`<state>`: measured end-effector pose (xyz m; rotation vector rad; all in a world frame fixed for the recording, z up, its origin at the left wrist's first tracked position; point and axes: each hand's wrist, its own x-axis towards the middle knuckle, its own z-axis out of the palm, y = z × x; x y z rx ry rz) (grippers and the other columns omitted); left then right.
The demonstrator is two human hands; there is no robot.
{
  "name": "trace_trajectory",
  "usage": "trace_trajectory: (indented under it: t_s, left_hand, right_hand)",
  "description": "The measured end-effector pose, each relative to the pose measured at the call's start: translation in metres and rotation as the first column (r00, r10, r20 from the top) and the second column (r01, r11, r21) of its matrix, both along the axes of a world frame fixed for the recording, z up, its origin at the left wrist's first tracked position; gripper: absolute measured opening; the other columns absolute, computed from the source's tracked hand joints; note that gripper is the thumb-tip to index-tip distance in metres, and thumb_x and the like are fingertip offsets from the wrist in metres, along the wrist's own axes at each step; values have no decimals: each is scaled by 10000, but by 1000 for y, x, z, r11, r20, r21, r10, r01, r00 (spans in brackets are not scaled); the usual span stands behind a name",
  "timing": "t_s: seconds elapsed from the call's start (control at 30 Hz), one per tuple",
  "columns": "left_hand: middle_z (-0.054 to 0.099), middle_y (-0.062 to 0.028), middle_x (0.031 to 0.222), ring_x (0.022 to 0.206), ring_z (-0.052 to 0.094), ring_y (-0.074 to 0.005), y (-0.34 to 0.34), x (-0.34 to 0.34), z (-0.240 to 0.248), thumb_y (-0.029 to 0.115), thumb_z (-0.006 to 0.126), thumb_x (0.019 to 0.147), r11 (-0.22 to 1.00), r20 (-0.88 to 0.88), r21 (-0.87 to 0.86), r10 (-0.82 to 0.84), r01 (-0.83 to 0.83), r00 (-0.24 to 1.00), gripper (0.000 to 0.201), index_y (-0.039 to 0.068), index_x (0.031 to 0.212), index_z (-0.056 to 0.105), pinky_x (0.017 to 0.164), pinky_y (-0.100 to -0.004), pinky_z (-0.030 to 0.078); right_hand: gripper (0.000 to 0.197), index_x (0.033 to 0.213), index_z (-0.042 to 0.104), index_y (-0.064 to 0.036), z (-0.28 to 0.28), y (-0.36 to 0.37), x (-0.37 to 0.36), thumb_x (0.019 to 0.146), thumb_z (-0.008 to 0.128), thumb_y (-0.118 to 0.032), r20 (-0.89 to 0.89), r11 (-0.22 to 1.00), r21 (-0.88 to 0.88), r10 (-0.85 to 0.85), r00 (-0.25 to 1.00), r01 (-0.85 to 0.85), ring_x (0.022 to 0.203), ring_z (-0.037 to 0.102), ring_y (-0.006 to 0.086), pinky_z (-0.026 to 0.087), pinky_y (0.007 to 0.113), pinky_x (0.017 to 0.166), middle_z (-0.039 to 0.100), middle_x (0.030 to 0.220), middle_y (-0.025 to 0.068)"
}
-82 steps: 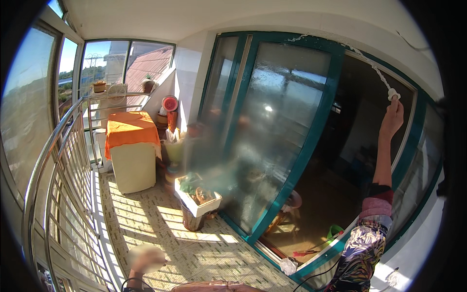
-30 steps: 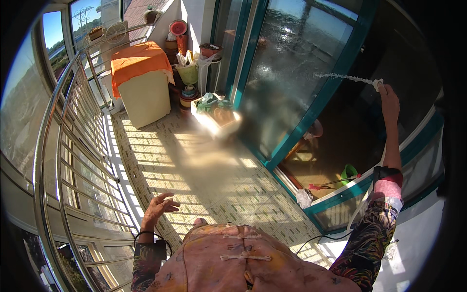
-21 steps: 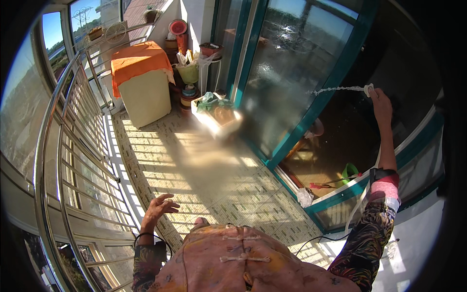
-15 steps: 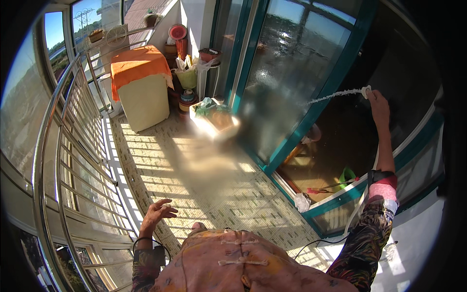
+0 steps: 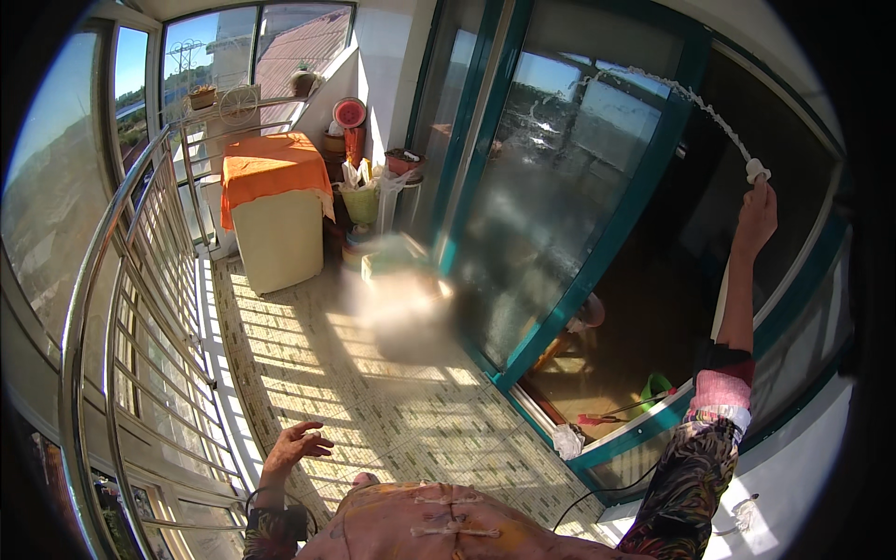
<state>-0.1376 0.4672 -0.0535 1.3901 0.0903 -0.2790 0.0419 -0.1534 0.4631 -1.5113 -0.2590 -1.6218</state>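
My right hand (image 5: pixel 756 219) is raised at the right, its fingers closed round a small white spray nozzle (image 5: pixel 758 171). A stream of water (image 5: pixel 700 101) arcs from the nozzle up and left onto the upper part of a glass sliding door (image 5: pixel 551 196) with a teal frame. Water runs down the wet pane, and its lower part looks blurred. My left hand (image 5: pixel 297 443) hangs low at the left over the tiled floor (image 5: pixel 373 401). Its fingers are apart and it holds nothing; the metal railing is nearest to it.
A metal railing (image 5: pixel 117 252) lines the left side. An orange cloth (image 5: pixel 275 168) covers a pale cabinet (image 5: pixel 280 238) at the back. Beside it stand pots and a green bucket (image 5: pixel 361 203). A blurred box (image 5: pixel 397 266) sits by the door. Right of the pane is a dark doorway.
My right hand has moved right and a little down with the spray nozzle. The stream now arcs higher, onto the upper glass. My left hand is slightly lower and stays open.
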Motion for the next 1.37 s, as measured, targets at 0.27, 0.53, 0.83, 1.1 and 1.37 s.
trace_trajectory:
  t_s: [0.27,0.53,0.83,1.1,1.37]
  left_hand:
    - [688,-246,1023,912,707,-324,-2,-3,5,438,649,903,1000,11,26,9,-9,1000,687,-76,1316,456,840,-404,571]
    - [697,-220,1027,898,714,-296,-2,-6,11,288,605,959,999,-6,14,35,-35,999,506,-37,1319,464,812,-364,575]
    - [690,-253,971,867,711,-326,-15,2,10,308,611,932,997,31,59,55,-57,998,523,-75,1266,486,777,-368,583]
    - [665,-234,1055,892,687,-332,-41,47,27,329,614,925,953,-72,191,-227,237,971,538,-9,1317,468,810,-404,554]
    - [688,-240,954,806,701,-319,-70,69,50,281,585,956,925,-40,191,-328,329,944,453,-24,1282,514,787,-399,580]
  right_hand:
    - [337,1043,646,-36,13,14,-21,972,574,-358,152,996,64,50,987,-60,526,268,3,188,219,469,375,652,-75]
    - [315,1042,656,-35,4,8,-15,972,579,-332,57,994,58,88,994,-91,514,278,2,196,209,460,357,623,-73]
    - [318,960,658,-32,-32,37,6,970,573,-339,-99,959,-54,270,958,-277,554,296,17,230,225,497,362,641,-72]
    - [413,911,668,-40,-97,69,36,929,566,-440,-41,984,-180,-6,999,-2,612,623,328,488,421,597,641,673,137]
    - [424,984,684,-87,-114,93,65,908,583,-492,-148,970,-200,-167,975,136,683,669,318,523,398,641,683,737,137]
